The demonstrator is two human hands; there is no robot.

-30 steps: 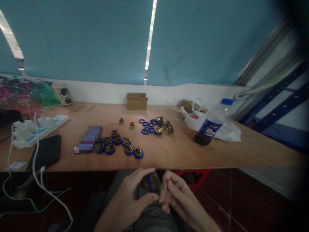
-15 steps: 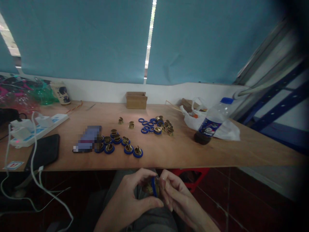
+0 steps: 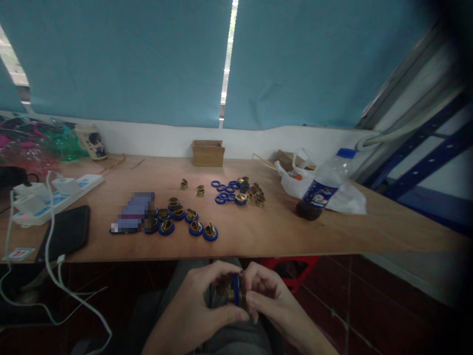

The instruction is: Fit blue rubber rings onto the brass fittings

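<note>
Above my lap, in front of the table's near edge, I hold a brass-coloured round fitting with a blue ring (image 3: 236,289) around it. My left hand (image 3: 197,305) curves around its left side, thumb below and fingers above. At its right side my right hand (image 3: 271,296) is closed, thumb and fingertips pinching at the edge; the exact contact is partly hidden. On the table lie several brass fittings seated in blue rings (image 3: 196,227), loose blue rings (image 3: 220,188), and loose brass fittings (image 3: 200,191), some heaped at the right (image 3: 257,194).
A phone with a pixelated screen (image 3: 135,212) and a black flat device (image 3: 68,231) lie left, near a white power strip (image 3: 81,186) with cables. At the back stands a small cardboard box (image 3: 208,154). A cola bottle (image 3: 323,190) leans beside a white plastic bag (image 3: 354,199).
My right thumb and fingers have shifted on the fitting's right side, with the thumb now more extended toward it. The left hand keeps its hold, and the fitting has turned slightly.
</note>
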